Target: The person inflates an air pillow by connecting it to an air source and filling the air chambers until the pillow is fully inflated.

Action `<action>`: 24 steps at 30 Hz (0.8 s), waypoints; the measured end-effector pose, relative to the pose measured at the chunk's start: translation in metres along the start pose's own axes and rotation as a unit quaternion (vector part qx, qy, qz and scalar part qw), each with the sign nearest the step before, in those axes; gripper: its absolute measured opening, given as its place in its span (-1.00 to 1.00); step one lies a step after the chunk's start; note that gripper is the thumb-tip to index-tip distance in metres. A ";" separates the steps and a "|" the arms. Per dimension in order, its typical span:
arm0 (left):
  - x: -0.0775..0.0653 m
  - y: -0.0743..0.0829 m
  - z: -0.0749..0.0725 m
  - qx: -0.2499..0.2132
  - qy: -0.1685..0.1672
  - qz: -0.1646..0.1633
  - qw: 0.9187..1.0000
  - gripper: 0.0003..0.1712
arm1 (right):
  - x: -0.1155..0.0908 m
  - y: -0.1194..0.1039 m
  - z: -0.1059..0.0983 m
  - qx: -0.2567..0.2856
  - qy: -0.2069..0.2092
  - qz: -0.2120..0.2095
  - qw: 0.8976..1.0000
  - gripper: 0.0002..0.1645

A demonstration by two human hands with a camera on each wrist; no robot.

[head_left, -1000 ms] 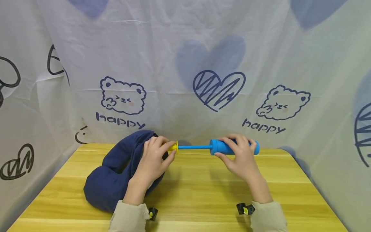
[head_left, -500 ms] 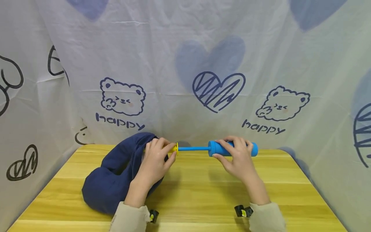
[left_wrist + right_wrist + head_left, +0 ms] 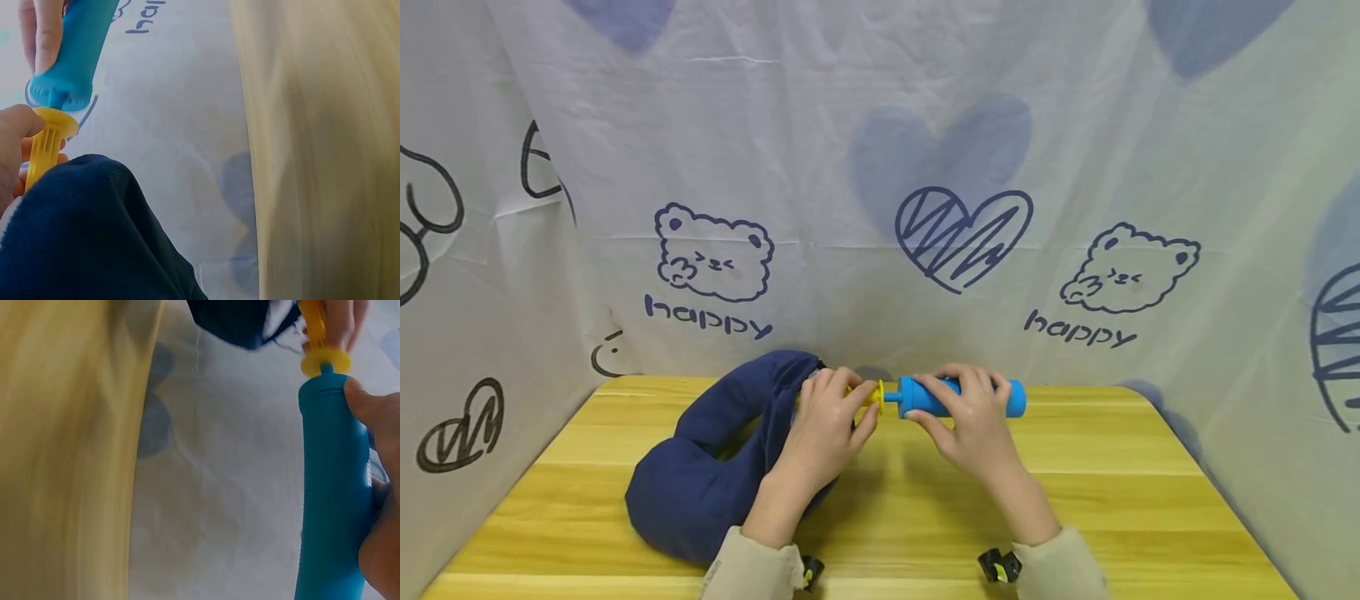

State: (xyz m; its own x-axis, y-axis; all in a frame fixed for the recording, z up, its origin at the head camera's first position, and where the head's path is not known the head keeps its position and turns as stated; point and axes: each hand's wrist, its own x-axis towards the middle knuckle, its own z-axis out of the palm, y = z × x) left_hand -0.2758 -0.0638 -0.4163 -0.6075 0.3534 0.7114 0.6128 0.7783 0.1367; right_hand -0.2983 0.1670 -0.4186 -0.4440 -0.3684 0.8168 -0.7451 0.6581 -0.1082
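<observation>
A hand air pump lies level above the table, its blue barrel to the right and its yellow nozzle end to the left. My right hand grips the barrel, thumb near its collar in the right wrist view. With thumb and fingers, my left hand pinches the yellow part just behind its round flange. Only a short piece of blue rod shows between flange and barrel. A navy U-shaped neck pillow sits under and left of my left hand; the nozzle's tip is hidden there.
The wooden table carries all this. A pale printed cloth hangs close behind its far edge and along both sides. Dark wrist cameras sit by the sleeves.
My right hand has slid the barrel left toward the yellow flange, so the long exposed rod is now short. My left hand and the pillow have shifted slightly right and nearer.
</observation>
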 end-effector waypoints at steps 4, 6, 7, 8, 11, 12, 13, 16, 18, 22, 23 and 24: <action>0.000 0.004 0.001 -0.003 -0.001 0.004 1.000 -0.76 | 0.000 -0.010 0.006 -0.003 0.010 -0.009 1.000 -0.23; -0.001 0.005 0.001 -0.004 -0.002 0.004 1.000 -0.75 | 0.000 -0.012 0.007 -0.007 0.013 -0.009 1.000 -0.22; -0.001 0.005 0.001 -0.005 -0.003 0.004 1.000 -0.75 | 0.000 -0.013 0.007 -0.005 0.013 -0.008 1.000 -0.22; -0.001 0.005 0.001 -0.005 -0.004 0.002 1.000 -0.75 | 0.000 -0.013 0.007 -0.008 0.012 -0.006 1.000 -0.21; -0.002 0.005 0.000 -0.002 -0.008 -0.002 1.000 -0.75 | -0.001 -0.013 0.007 -0.011 0.004 -0.001 1.000 -0.19; -0.002 0.004 -0.001 -0.003 -0.010 -0.004 1.000 -0.75 | -0.001 -0.012 0.006 -0.010 0.001 0.001 1.000 -0.19; -0.002 0.004 -0.001 -0.002 -0.011 -0.005 1.000 -0.75 | -0.001 -0.012 0.006 -0.011 -0.001 0.002 1.000 -0.19; -0.002 0.003 -0.002 0.000 -0.013 -0.008 1.000 -0.75 | -0.002 -0.009 0.005 -0.007 -0.004 0.001 1.000 -0.21; -0.002 0.001 -0.003 -0.001 -0.014 -0.009 1.000 -0.74 | -0.002 -0.006 0.004 -0.005 -0.005 0.001 1.000 -0.24; -0.002 -0.003 -0.006 -0.004 -0.013 -0.015 1.000 -0.74 | -0.002 0.000 0.000 -0.001 -0.002 -0.001 1.000 -0.28; -0.003 -0.004 -0.007 -0.004 -0.013 -0.017 1.000 -0.74 | -0.003 0.002 -0.001 -0.001 -0.001 -0.001 1.000 -0.27; -0.003 -0.006 -0.008 -0.005 -0.012 -0.018 1.000 -0.74 | -0.002 0.003 -0.002 -0.002 -0.001 0.000 1.000 -0.27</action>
State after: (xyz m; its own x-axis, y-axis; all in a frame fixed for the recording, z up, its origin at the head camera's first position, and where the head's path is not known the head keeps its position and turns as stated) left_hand -0.2736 -0.0730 -0.4139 -0.6414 0.3376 0.6889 0.5949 0.7859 0.1687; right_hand -0.2987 0.1712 -0.4199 -0.4442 -0.3702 0.8159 -0.7433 0.6606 -0.1050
